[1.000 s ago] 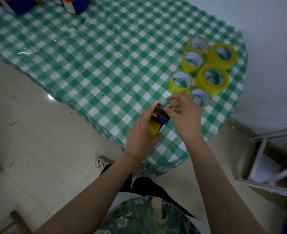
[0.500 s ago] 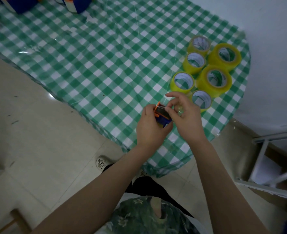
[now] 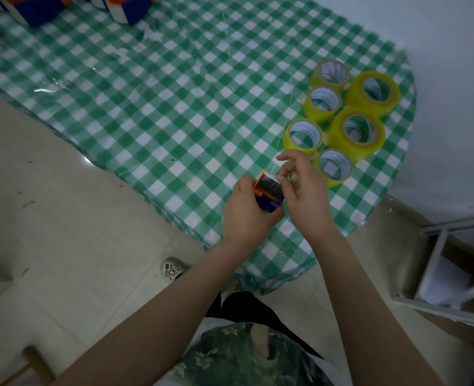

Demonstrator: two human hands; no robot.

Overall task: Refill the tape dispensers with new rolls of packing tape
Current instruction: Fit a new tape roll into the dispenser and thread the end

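Here, the left hand [image 3: 245, 217] gripped the blue-and-orange tape dispenser [image 3: 269, 190] above the counter's [image 3: 174, 107] near edge; the right hand [image 3: 308, 196] curled beside its roller, pinching tape or nothing, I could not tell; light, rigid plastic, probably best held by its body.

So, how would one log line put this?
left hand: grips dispenser | right hand: at its roller, grip unclear | six tape rolls: on table

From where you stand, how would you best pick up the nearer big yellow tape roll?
Come straight down: the large roll lies flat, core up. Pinch its right-hand wall, thumb inside the core, fingers outside. That side looks free, while smaller rolls crowd its left and near sides.
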